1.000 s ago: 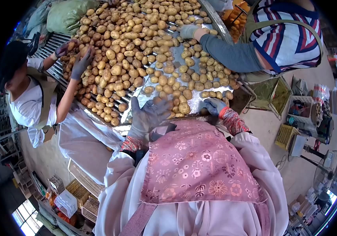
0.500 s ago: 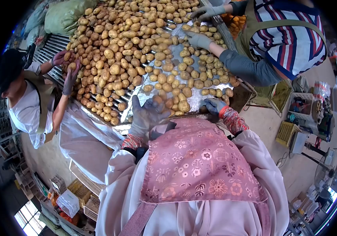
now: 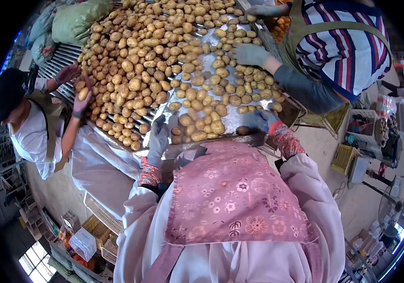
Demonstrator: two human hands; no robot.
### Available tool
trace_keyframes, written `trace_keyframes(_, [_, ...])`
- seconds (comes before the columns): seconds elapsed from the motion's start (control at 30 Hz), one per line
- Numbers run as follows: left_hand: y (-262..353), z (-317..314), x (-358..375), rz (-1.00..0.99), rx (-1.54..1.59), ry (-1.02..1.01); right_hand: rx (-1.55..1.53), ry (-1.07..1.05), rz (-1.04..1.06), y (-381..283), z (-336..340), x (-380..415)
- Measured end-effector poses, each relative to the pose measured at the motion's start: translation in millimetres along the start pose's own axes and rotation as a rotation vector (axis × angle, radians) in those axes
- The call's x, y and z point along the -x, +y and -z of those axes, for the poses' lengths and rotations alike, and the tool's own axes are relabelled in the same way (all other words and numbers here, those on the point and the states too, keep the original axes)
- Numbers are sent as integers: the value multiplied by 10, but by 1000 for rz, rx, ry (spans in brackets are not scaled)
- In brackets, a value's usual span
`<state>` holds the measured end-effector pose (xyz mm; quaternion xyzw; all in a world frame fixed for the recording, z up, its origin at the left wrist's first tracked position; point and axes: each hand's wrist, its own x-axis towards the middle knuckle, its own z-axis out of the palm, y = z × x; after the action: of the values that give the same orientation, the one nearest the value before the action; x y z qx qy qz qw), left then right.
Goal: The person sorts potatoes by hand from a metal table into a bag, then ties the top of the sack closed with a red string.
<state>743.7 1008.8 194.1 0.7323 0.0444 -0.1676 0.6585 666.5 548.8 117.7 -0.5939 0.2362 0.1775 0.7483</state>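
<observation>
My left hand (image 3: 157, 139), in a grey glove, is at the near edge of the metal table (image 3: 232, 120), beside a cluster of potatoes (image 3: 202, 125). Its fingers point up and away from me, and nothing shows in it. My right hand (image 3: 258, 121), in a blue-grey glove, reaches over the table's near right part and is blurred by motion. A dark potato (image 3: 243, 130) lies just below its fingers. Whether the right hand holds anything is hidden.
A large heap of potatoes (image 3: 126, 70) covers the rollers on the left. A co-worker at the left handles potatoes with gloved hands (image 3: 83, 96). Another at the right reaches in with a gloved hand (image 3: 250, 55). Green sacks (image 3: 77, 21) lie at the far left.
My left hand has moved left, away from the near potatoes, and turned more upright. My right hand has moved slightly up and in over the table. The right co-worker's hands have shifted right.
</observation>
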Motion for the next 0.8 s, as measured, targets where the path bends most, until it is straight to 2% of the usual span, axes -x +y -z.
trace_keyframes(0.07, [-96,-15,-10,-10,-110,-22,-266,-37,-136,-187,-291,17])
trace_keyframes(0.1, [-111,-111,-4,-105,-10,-85,-170,-79,-106,-264,-505,41])
trace_keyframes(0.2, [224,-338,135,-460,-286,-182,62,-141,-46,-462,-973,102])
trace_keyframes(0.23, [169,-358,61,-293,-71,-124,104,-130,-58,-510,-1014,117])
trace_keyframes(0.3, [321,-420,162,-242,181,-136,1141,10,1018,-82,-624,-114])
trace_keyframes(0.33, [414,-426,200,-240,251,-166,781,-135,608,75,-506,-186])
trace_keyframes(0.37, [477,-418,241,-243,301,-190,393,-113,230,243,-379,-265])
trace_keyframes(0.43, [448,-336,192,-334,116,-226,596,-114,240,305,-83,-307])
trace_keyframes(0.47, [502,-315,177,-383,27,-239,387,-110,54,286,-16,-273])
trace_keyframes(0.53, [599,-349,211,44,1026,-259,177,-105,-134,286,14,-175])
trace_keyframes(0.57, [528,-347,197,-23,1092,-349,646,-31,113,212,-42,-22])
trace_keyframes(0.63, [523,-364,152,25,1160,-324,1110,46,367,168,-136,109])
trace_keyframes(0.7, [628,-396,194,110,1419,-494,1144,55,421,209,-181,136])
trace_keyframes(0.8, [738,-423,222,79,1296,-496,1186,24,335,15,-324,270])
